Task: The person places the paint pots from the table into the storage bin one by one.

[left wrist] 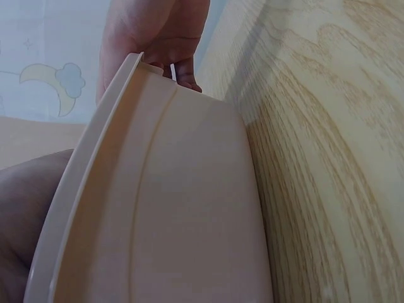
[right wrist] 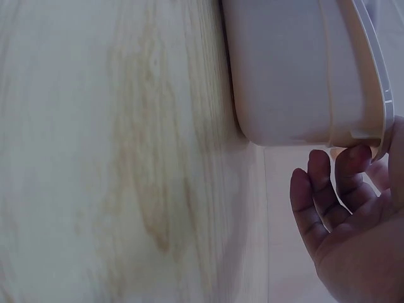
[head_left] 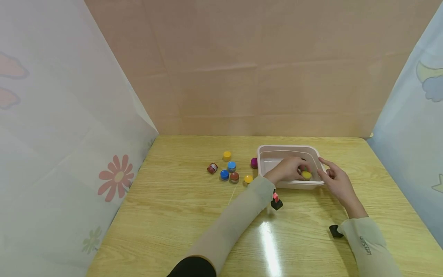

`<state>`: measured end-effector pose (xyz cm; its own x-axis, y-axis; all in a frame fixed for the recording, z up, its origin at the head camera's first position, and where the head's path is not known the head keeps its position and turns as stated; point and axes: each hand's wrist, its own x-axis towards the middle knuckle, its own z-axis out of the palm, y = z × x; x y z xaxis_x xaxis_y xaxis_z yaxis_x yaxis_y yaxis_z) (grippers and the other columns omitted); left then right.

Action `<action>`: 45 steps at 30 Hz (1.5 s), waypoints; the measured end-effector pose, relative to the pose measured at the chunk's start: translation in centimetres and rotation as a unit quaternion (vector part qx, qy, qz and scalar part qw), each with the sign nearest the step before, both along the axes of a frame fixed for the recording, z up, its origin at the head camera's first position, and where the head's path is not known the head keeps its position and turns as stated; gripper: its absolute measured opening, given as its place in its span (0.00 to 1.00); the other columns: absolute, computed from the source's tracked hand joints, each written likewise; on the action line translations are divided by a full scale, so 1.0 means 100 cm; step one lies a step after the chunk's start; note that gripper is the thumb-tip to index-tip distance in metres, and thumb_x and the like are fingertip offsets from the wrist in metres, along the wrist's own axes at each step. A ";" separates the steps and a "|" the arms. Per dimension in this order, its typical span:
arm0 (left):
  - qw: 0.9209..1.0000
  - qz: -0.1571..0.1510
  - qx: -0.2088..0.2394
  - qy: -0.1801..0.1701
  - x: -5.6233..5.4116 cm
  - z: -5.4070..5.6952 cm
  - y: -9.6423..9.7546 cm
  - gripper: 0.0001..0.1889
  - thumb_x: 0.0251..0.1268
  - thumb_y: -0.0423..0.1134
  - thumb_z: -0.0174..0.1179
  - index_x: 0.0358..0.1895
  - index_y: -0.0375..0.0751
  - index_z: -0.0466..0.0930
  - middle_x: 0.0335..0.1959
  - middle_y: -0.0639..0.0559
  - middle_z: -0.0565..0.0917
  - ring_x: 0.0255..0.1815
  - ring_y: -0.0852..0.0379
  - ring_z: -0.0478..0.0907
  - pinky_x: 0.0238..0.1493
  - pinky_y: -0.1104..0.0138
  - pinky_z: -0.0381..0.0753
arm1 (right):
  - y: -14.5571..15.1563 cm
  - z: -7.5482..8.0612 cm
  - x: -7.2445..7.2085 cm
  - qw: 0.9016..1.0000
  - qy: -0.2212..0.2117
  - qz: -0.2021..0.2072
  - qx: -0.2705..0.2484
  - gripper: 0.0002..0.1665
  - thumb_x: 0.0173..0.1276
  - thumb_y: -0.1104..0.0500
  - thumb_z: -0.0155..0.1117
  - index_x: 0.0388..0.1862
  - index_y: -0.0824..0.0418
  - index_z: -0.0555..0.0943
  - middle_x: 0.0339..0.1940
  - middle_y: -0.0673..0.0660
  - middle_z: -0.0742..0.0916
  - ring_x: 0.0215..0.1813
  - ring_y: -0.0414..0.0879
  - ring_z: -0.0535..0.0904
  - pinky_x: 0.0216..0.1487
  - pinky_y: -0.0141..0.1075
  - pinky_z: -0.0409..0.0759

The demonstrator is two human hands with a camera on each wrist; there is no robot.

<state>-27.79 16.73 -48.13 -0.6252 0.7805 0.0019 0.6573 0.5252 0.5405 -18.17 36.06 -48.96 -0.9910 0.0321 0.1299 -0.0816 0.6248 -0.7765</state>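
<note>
A pale pink plastic bin stands on the table. My left hand reaches over its near wall and inside, fingers curled at a small jar with a yellow lid. In the left wrist view the bin's wall hides most of this hand. At the bin's right end, my right hand pinches the rim; in the right wrist view its other fingers hang loosely below the corner.
Left of the bin are several small jars: a purple one, yellow-lidded ones, a light blue one, a dark blue one and a brown-red one. Another red jar lies on its side. A tan backdrop stands behind the table.
</note>
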 end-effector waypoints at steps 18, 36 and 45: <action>1.000 -0.012 -0.011 0.013 0.002 -0.001 0.000 0.14 0.63 0.40 0.75 0.50 0.57 0.87 0.44 0.62 0.83 0.46 0.68 0.77 0.45 0.81 0.71 | -0.002 0.001 0.002 1.000 -0.003 -0.002 -0.003 0.35 0.82 0.51 0.56 0.82 0.61 0.63 0.17 0.46 0.67 0.16 0.40 0.57 0.17 0.39 0.62; 1.000 -0.014 -0.018 0.006 0.000 -0.004 0.000 0.15 0.65 0.42 0.74 0.54 0.56 0.88 0.42 0.63 0.83 0.44 0.70 0.77 0.43 0.83 0.71 | -0.002 -0.001 0.001 1.000 -0.002 -0.009 0.006 0.34 0.82 0.52 0.56 0.82 0.60 0.63 0.17 0.47 0.67 0.17 0.40 0.58 0.18 0.38 0.62; 1.000 -0.014 -0.011 -0.007 0.000 -0.002 -0.002 0.15 0.66 0.42 0.73 0.54 0.56 0.87 0.43 0.63 0.84 0.44 0.69 0.78 0.44 0.83 0.73 | -0.002 0.000 0.001 1.000 -0.001 -0.010 0.002 0.34 0.82 0.52 0.57 0.81 0.61 0.63 0.18 0.46 0.67 0.18 0.40 0.58 0.18 0.38 0.62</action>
<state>-27.76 16.53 -48.36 -0.6032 0.7972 -0.0238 0.6639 0.5184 0.5390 -18.10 35.90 -48.91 -0.9906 0.0510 0.1273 -0.0670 0.6299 -0.7738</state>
